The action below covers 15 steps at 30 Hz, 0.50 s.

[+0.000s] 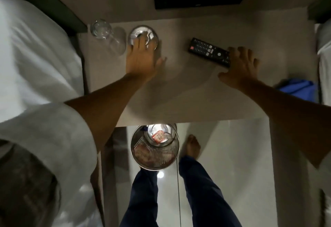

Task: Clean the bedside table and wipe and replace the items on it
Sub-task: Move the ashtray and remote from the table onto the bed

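The left hand is reaching out flat over the worktop, its fingers spread and lying across the near rim of a round metal dish; they are touching it, but I cannot tell whether they are actually gripping it. The right hand is also lying open and palm-down, its fingertips resting on the near end of a black remote, with nothing closed around it. Just beyond the left hand's little-finger side, two clear glasses are standing or lying close together near the far corner by the bed; which way they rest is hard to tell. Past the right wrist, off the worktop's edge, a blue cloth is lying bunched, held by neither hand. Below both forearms, on the floor between the person's legs, a metal bin is showing a scrap of wrapper inside. Judging from this, the task is sitting at an early stage: some rubbish appears to be binned already, but the dish, remote and glasses are all on the worktop, nothing is looking wiped, and the cloth is not in use. Lifting the items off, wiping the surface, wiping each item and replacing them all seem to be left.
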{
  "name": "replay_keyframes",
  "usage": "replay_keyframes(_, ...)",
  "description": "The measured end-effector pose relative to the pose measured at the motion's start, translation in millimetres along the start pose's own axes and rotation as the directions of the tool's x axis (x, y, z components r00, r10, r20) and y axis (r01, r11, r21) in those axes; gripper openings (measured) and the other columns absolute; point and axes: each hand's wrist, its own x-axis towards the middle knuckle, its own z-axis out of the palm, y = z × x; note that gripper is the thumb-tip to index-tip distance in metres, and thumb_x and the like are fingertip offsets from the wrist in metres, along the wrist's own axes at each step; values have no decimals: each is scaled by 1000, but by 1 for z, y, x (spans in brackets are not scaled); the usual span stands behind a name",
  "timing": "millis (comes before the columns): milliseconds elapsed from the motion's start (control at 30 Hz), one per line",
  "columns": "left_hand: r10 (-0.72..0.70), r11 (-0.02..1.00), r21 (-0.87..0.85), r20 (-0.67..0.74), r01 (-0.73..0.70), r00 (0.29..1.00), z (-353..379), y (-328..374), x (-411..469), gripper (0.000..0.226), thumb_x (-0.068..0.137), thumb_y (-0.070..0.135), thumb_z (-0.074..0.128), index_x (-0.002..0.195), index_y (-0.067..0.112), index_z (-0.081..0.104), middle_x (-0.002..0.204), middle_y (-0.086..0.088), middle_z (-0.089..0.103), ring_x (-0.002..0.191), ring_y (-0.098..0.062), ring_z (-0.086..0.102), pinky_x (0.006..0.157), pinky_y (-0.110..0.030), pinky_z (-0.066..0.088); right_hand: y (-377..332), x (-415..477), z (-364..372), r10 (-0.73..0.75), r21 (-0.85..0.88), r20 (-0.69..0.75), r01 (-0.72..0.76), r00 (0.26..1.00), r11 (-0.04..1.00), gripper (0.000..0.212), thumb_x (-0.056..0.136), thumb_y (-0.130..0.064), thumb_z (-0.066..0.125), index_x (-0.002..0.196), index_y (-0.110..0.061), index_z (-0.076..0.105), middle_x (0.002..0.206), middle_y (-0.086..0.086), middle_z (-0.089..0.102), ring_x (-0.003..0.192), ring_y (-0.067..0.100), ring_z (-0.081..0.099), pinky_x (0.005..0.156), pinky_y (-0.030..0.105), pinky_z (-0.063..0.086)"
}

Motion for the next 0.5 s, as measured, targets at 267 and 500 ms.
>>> replay_keyframes(267,-308,927,-128,276,352,911,10,-9,44,85,84,75,35,152,29,12,158,-26,-13,146,-44,-9,118,-56,2,25,5,5,10,42,160,-17,987,999,68,77,-5,61,138,-25,37,139,19,39,124,42,38,99,51,36)
replay_keyframes(500,-144,945,-255,231,203,962,24,3,-4,67,79,55,65,137,31,42,158,-26,5,145,-44,9,112,-58,27,-4,-34,25,54,8,97,-55,994,998,65,72,-21,73,128,-16,40,122,22,57,111,41,51,95,50,37)
